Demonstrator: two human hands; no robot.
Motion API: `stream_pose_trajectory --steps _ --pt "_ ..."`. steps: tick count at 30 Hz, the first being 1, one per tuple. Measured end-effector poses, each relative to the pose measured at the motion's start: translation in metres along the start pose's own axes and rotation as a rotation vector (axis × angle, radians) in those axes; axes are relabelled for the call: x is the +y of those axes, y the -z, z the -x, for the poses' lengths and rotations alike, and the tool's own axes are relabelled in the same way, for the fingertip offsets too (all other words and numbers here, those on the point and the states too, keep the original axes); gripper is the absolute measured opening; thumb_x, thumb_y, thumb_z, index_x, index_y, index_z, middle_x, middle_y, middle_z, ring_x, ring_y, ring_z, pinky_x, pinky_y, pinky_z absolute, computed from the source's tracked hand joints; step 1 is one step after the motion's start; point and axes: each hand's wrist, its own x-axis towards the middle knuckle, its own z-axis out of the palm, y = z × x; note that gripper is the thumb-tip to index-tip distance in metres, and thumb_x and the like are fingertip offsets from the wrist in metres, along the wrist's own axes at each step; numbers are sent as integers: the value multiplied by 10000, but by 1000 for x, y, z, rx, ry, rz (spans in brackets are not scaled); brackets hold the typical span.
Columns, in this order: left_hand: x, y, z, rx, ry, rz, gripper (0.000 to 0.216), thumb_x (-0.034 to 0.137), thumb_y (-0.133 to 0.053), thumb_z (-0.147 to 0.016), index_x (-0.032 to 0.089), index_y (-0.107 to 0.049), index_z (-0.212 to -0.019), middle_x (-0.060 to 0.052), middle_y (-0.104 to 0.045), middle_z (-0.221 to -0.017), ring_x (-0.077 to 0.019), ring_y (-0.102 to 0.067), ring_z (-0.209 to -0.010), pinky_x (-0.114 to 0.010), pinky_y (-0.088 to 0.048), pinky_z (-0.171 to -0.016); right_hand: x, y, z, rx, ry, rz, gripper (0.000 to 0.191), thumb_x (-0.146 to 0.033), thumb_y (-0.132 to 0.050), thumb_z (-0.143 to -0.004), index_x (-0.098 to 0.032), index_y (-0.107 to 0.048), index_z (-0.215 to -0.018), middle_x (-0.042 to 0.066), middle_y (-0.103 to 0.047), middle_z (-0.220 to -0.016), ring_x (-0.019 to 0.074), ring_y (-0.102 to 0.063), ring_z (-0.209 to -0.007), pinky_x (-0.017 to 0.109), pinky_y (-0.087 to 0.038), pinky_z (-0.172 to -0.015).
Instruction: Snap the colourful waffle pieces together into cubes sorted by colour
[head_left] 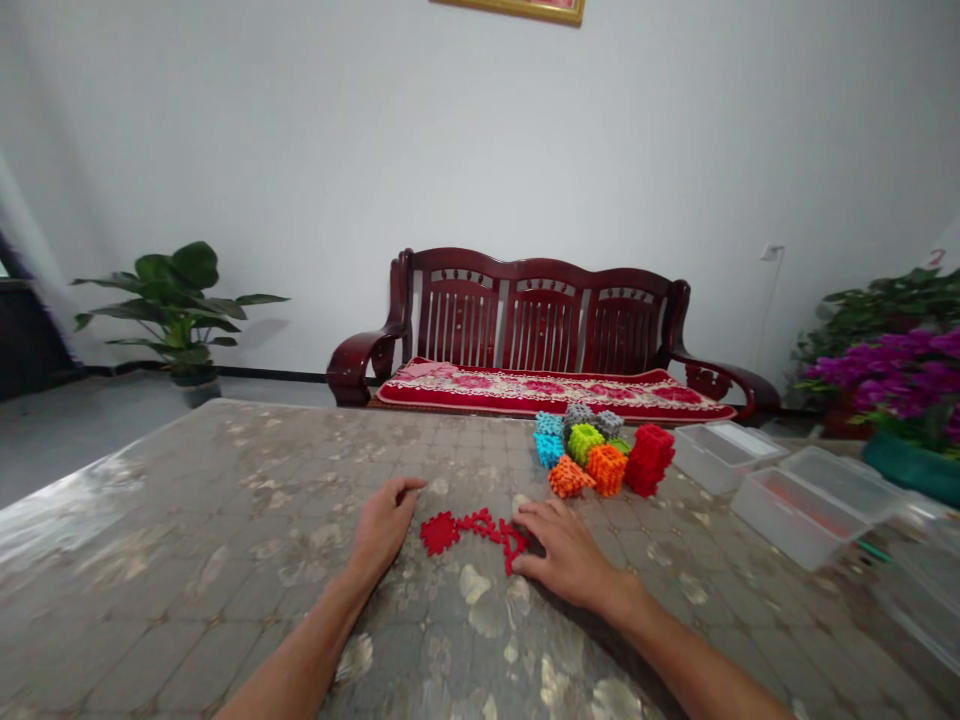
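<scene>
Three red interlocking foam-like pieces with toothed edges are in a row on the table in front of me. The left one is a solid notched square (440, 534). The middle one is a smaller open-shaped piece (480, 522). At the right end is a red frame-like piece (513, 546), between the thumb and fingers of my right hand (564, 552), which touch its edges. My left hand (386, 522) rests on the table just left of the square, holding nothing, its index finger stretched to the right.
Behind my right hand stand stacks of similar pieces: red (650, 460), orange (607, 468), green (584, 442), blue (548, 448) and grey (578, 417). Clear plastic boxes (787, 515) sit at the right, near a purple-flowered plant (900, 375). A wooden bench (540, 310) stands beyond the table.
</scene>
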Motion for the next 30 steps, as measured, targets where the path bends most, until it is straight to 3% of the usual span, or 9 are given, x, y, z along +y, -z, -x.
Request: stream_pose_trajectory --steps 4,9,16,20,24,27,30 --pt "1 1 2 -12 -20 -2 329 237 -472 -802 208 -748 -979 -35 -775 -992 -204 -694 -937 -311 -511 -907 3 -6 -15 78 21 3 348 -361 -659 -870 -245 -677 -1197 66 -666 -1252 244 -553 -1158 390 -393 -1028" --pt "3 0 3 -11 -21 12 327 221 -469 -798 202 -746 -971 -31 -778 -977 -202 -693 -926 -312 -513 -899 -15 -13 -27 191 -4 11 269 -233 -578 -907 -239 -685 -1153 63 -663 -1232 238 -543 -1152 391 -389 -1027" --pt "1 0 2 7 -32 40 324 241 -474 -796 191 -743 -970 -42 -776 -994 -198 -695 -944 -303 -512 -914 -67 -28 -46 74 193 72 399 -332 -634 -888 -237 -592 -1273 68 -573 -1387 265 -436 -1279 428 -362 -1069" --pt "0 1 1 -1 -21 64 328 240 -479 -783 174 -738 -974 -59 -773 -993 -206 -694 -937 -323 -511 -924 -88 -39 -62 16 227 183 307 -423 -632 -896 -203 -662 -1108 84 -691 -1144 275 -530 -1131 418 -428 -959" --pt "-3 1 -1 -10 -11 66 343 249 -466 -778 176 -732 -982 -61 -770 -1011 -210 -687 -958 -329 -504 -931 -96 -48 -72 44 254 321 320 -427 -544 -953 -151 -695 -1015 130 -720 -1009 273 -590 -1019 399 -439 -895" --pt "-5 0 -2 -19 -15 50 365 281 -454 -783 168 -733 -991 -71 -767 -1013 -222 -685 -966 -338 -498 -934 -94 -44 -75 89 186 310 296 -331 -445 -1001 -174 -696 -998 110 -734 -934 230 -631 -936 345 -439 -844" --pt "-6 0 -3 -28 -21 40 376 307 -452 -787 174 -734 -996 -64 -767 -1005 -227 -685 -968 -336 -498 -932 -84 -30 -72 169 -6 189 315 -288 -395 -1016 -217 -699 -971 70 -743 -934 194 -653 -883 290 -429 -773"
